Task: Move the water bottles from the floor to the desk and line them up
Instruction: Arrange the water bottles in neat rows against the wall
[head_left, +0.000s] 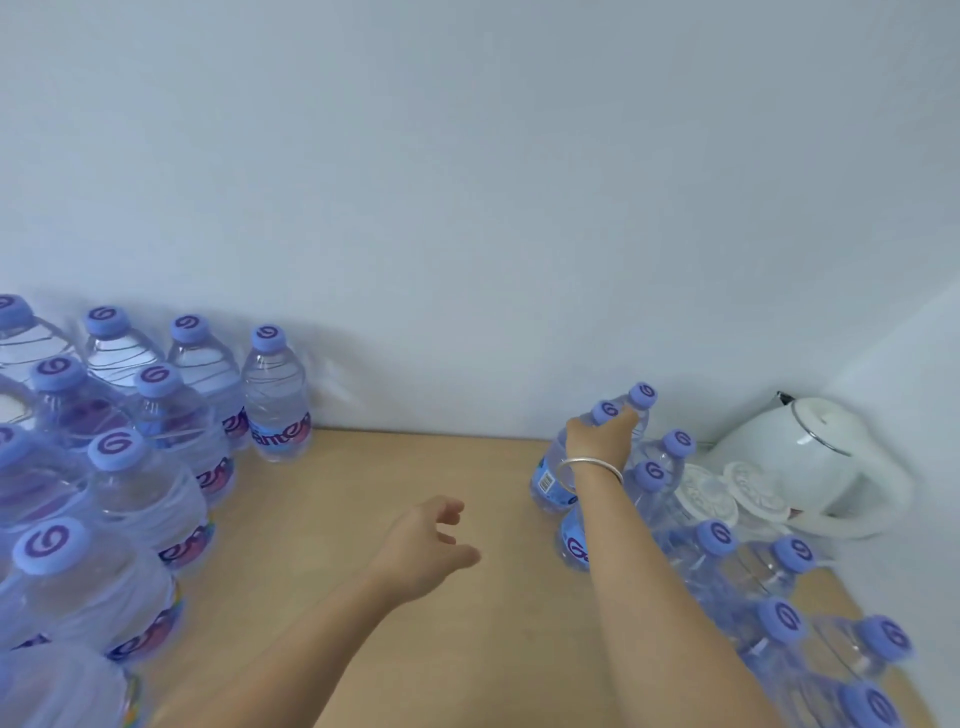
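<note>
Bottles (550, 467) stand in groups on both sides of the bench (395, 499). The right hand (600, 434) grasps two tilted ones by their necks near the kettle (815, 462); they may slip and topple neighbours. The left hand (426, 540) hovers released, holding nothing.

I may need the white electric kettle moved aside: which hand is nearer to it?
Right. The right hand grips the necks of two clear plastic bottles just left of the white electric kettle; the left hand hovers open over the bare wooden desk, much farther left.

bottom-edge bottles (62, 686) cut off, blurred
</note>
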